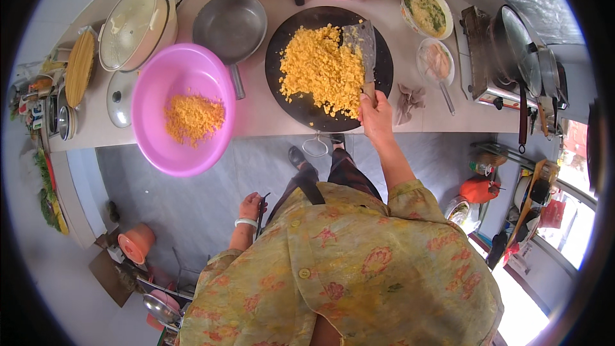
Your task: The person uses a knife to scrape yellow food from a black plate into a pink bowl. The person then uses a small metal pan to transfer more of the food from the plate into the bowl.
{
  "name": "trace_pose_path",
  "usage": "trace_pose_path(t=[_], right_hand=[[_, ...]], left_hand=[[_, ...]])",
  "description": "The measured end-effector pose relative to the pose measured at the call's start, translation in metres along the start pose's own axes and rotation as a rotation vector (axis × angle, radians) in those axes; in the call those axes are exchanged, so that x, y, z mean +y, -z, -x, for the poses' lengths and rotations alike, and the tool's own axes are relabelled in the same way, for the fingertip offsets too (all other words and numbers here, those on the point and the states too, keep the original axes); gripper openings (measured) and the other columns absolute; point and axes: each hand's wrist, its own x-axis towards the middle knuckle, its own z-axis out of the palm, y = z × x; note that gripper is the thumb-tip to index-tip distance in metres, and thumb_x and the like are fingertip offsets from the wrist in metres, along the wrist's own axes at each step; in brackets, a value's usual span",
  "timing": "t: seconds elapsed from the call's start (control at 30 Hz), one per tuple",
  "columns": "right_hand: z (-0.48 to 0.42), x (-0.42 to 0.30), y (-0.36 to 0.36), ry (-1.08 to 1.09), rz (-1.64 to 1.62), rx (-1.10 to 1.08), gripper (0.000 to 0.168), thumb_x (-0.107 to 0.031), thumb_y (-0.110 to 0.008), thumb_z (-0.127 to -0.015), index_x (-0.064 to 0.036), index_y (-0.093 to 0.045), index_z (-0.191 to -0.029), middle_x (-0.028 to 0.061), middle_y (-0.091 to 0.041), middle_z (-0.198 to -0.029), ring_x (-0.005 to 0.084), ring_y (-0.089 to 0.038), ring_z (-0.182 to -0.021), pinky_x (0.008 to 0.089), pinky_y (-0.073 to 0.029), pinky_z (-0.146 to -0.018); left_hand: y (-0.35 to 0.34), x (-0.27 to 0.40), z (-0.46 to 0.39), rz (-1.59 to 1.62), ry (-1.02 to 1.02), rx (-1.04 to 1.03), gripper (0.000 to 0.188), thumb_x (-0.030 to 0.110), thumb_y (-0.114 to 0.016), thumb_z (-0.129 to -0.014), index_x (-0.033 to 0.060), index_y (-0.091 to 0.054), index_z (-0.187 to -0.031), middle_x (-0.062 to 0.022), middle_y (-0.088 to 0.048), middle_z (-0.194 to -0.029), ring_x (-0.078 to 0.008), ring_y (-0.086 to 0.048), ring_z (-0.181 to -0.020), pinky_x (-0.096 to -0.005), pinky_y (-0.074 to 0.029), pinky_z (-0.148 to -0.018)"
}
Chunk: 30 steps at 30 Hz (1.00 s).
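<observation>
My right hand (376, 117) is closed around the handle of a cleaver (363, 45), whose blade lies at the right side of a heap of chopped yellow food (319, 69). The heap rests on a round black cutting board (379, 91) on the counter. Down at my side, my left hand (251, 206) is near a dark strap (262, 209); whether it grips the strap is unclear. A pink plastic basin (149, 120) at the counter's front edge contains finer yellow-orange crumbs (194, 117).
A grey frying pan (229, 26), glass pot lid (119, 98) and lidded electric pot (132, 29) stand left. To the right are a bowl of food (425, 9), a small dish with a strainer (436, 62), a crumpled cloth (410, 102) and a gas stove (499, 98).
</observation>
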Motion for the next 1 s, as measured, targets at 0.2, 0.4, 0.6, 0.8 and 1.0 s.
trace_pose_path(t=[0.2,0.4,0.6,0.8,1.0], right_hand=[[0.014,-0.022,-0.015,0.400,0.471,0.089,0.039,-0.016,-0.058,-0.080,-0.003,-0.050,-0.117,0.0211,-0.061,-0.093,0.0371,-0.060,-0.085,0.0405,-0.048,-0.074],[0.016,-0.030,0.003,0.568,0.485,0.054,0.039,-0.015,-0.061,-0.078,-0.003,-0.052,-0.114,0.0205,-0.061,-0.099,0.0368,-0.060,-0.089,0.0391,-0.049,-0.074],[-0.009,-0.049,0.061,0.696,0.602,-0.072,0.032,-0.019,-0.065,-0.078,-0.008,-0.056,-0.106,0.0163,-0.063,-0.085,0.0338,-0.063,-0.077,0.0372,-0.050,-0.067],[-0.026,-0.069,0.107,0.646,0.750,-0.382,0.028,-0.022,-0.067,-0.078,-0.008,-0.057,-0.100,0.0139,-0.064,-0.080,0.0312,-0.063,-0.072,0.0361,-0.050,-0.063],[-0.043,-0.065,0.126,0.780,0.856,-0.662,0.025,-0.022,-0.066,-0.077,-0.008,-0.059,-0.095,0.0123,-0.062,-0.074,0.0296,-0.061,-0.066,0.0356,-0.048,-0.060]], left_hand=[[0.004,-0.015,-0.023,-0.073,-0.037,-0.038,0.037,0.020,-0.055,-0.087,0.0011,-0.050,-0.119,-0.0103,-0.062,-0.096,-0.0187,-0.063,-0.074,-0.0286,-0.052,-0.059],[0.003,-0.015,-0.018,-0.063,-0.068,-0.011,0.038,0.020,-0.056,-0.086,0.0018,-0.050,-0.118,-0.0097,-0.061,-0.097,-0.0199,-0.062,-0.075,-0.0297,-0.052,-0.060],[0.005,-0.036,-0.029,-0.148,-0.055,0.004,0.036,0.021,-0.056,-0.087,0.0034,-0.049,-0.119,-0.0096,-0.061,-0.093,-0.0223,-0.064,-0.074,-0.0312,-0.054,-0.060],[-0.032,-0.039,-0.006,-0.066,-0.047,0.041,0.039,0.021,-0.057,-0.087,0.0025,-0.048,-0.120,-0.0096,-0.061,-0.094,-0.0219,-0.063,-0.075,-0.0313,-0.053,-0.062],[-0.080,-0.043,0.021,-0.039,-0.027,0.073,0.038,0.020,-0.057,-0.088,0.0013,-0.049,-0.120,-0.0101,-0.062,-0.096,-0.0194,-0.063,-0.077,-0.0298,-0.053,-0.062]])
